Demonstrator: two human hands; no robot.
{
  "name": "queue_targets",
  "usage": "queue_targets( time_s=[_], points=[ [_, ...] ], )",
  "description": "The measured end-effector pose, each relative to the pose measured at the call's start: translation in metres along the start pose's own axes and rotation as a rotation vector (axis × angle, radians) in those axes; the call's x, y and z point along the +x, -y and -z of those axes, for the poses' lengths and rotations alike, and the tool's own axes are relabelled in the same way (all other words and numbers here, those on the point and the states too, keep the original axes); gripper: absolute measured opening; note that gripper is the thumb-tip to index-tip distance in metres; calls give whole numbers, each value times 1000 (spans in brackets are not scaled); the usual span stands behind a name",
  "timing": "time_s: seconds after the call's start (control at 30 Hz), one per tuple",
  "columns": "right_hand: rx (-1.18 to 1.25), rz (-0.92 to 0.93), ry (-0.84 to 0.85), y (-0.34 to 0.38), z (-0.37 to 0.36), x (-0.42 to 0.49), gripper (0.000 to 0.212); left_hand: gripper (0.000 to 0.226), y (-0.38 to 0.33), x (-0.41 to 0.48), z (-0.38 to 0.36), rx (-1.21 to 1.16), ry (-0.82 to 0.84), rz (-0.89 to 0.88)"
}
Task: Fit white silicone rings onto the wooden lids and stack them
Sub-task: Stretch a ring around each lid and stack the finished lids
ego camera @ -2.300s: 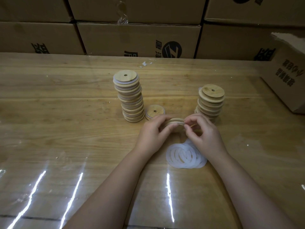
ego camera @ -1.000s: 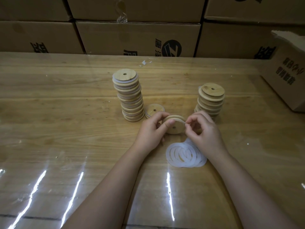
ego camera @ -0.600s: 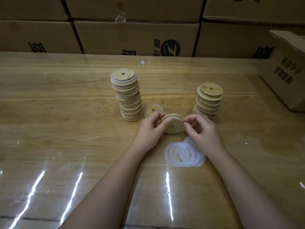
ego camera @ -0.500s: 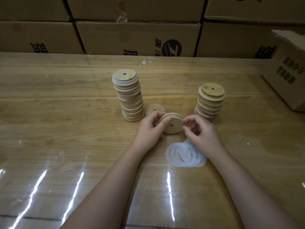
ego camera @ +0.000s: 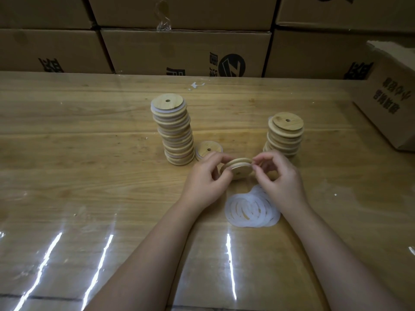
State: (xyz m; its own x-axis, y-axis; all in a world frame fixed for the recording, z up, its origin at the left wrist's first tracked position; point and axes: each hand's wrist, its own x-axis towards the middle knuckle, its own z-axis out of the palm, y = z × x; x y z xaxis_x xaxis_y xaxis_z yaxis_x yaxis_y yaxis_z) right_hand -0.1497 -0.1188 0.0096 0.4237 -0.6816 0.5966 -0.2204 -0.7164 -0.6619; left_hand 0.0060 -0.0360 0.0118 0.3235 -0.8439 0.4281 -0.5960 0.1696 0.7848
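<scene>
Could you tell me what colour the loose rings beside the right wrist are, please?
The loose rings are translucent white; the head view shows them best.

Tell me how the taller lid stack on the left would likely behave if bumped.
The taller stack would probably tip: it is narrow, many lids high, and its lids sit visibly offset. White rings show between the lids and may add grip, so sliding apart seems less likely.
</scene>
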Motion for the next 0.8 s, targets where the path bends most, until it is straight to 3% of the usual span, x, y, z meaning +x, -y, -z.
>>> queue_targets(
  time_s=[0.27, 0.67, 0.8],
  points=[
    [2, 13, 52, 1, 0, 1, 21, 15, 2, 1, -1, 16, 11, -24],
    [-6, -133, 174, 0, -2, 0, 24, 12, 3, 5, 2, -224, 32, 193],
    [30, -120, 82, 2, -2, -1, 28, 9, 2, 4, 2, -254, 13, 146]
  ],
)
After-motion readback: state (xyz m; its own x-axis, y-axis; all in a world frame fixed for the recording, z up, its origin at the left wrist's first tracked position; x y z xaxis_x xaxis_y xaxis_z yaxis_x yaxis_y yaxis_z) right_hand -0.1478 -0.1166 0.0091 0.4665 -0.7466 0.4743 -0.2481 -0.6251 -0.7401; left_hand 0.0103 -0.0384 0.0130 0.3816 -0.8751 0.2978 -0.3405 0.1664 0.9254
